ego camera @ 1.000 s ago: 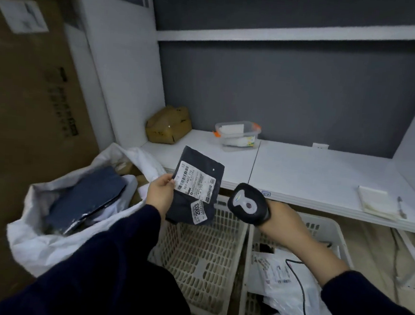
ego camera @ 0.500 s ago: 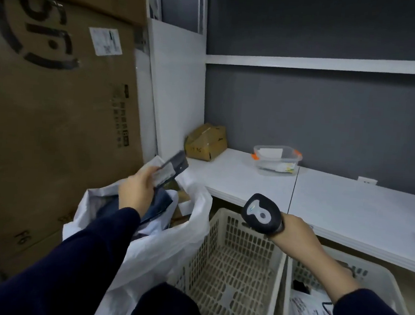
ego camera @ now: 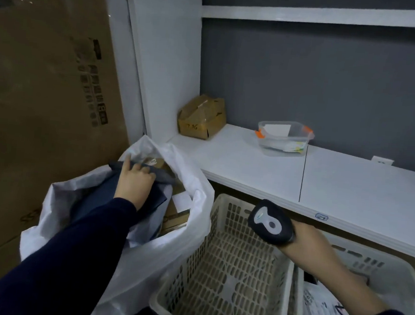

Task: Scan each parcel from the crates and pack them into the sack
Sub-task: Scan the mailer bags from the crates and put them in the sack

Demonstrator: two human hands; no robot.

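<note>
In your head view, your left hand (ego camera: 135, 180) is down in the white sack (ego camera: 148, 262) with fingers curled on the dark parcel (ego camera: 162, 176), while your right hand (ego camera: 305, 242) grips the scanner (ego camera: 269, 224) above the crates (ego camera: 225, 201).

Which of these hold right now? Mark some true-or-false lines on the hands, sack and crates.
1. The left hand holds a dark parcel inside the white sack. True.
2. The right hand grips the scanner. True.
3. The left crate is full of parcels. False: its mesh floor shows; white parcels lie in the right crate.
4. The clear tub sits in the sack. False: it stands on the white shelf.
</note>
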